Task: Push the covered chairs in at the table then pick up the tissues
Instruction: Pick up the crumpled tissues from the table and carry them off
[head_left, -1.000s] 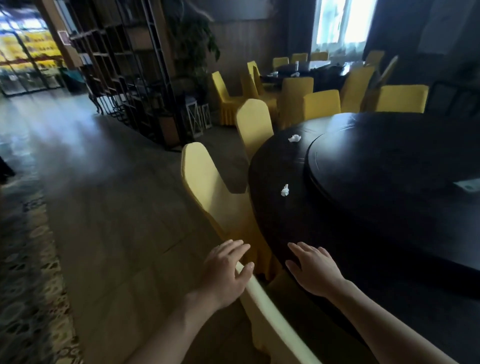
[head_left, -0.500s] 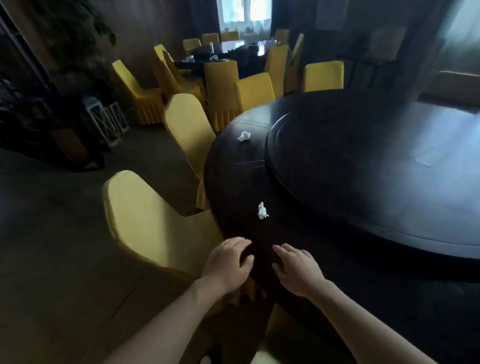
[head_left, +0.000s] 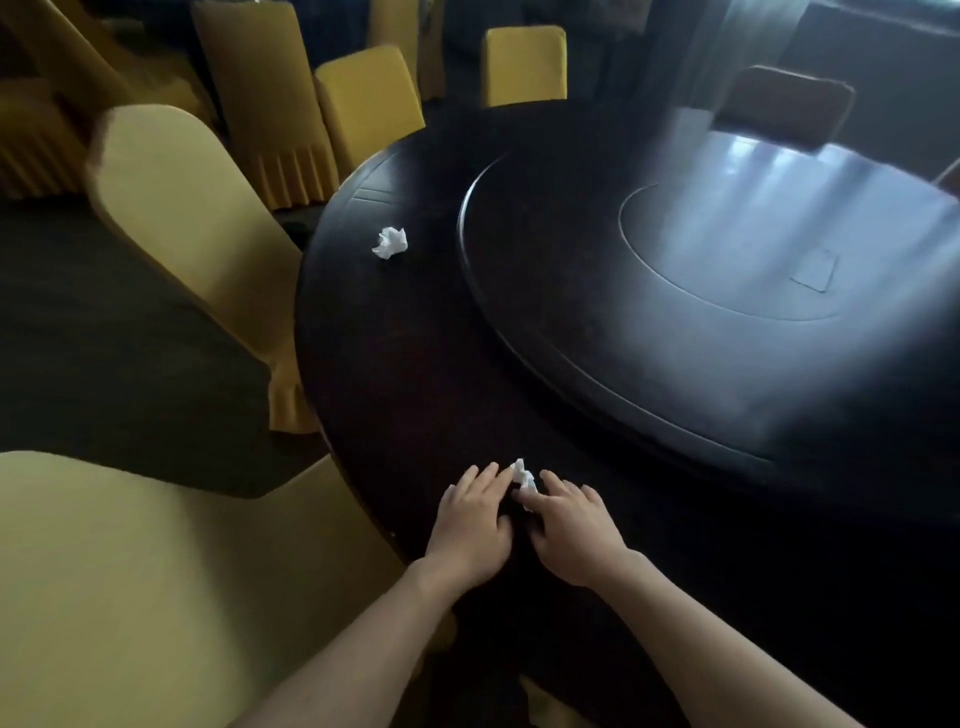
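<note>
The round dark desk fills most of the view, with a raised turntable at its middle. Yellow-covered chairs ring its left edge — the nearest chair at the lower left, a second chair further along. On the desk rim, both hands lie palm-down side by side: the left hand and the right hand, fingers spread, each grip released. A small crumpled tissue sits between their fingertips, touching the right hand's first fingers — not yet pinched. A second tissue lies well apart, further round the rim.
</note>
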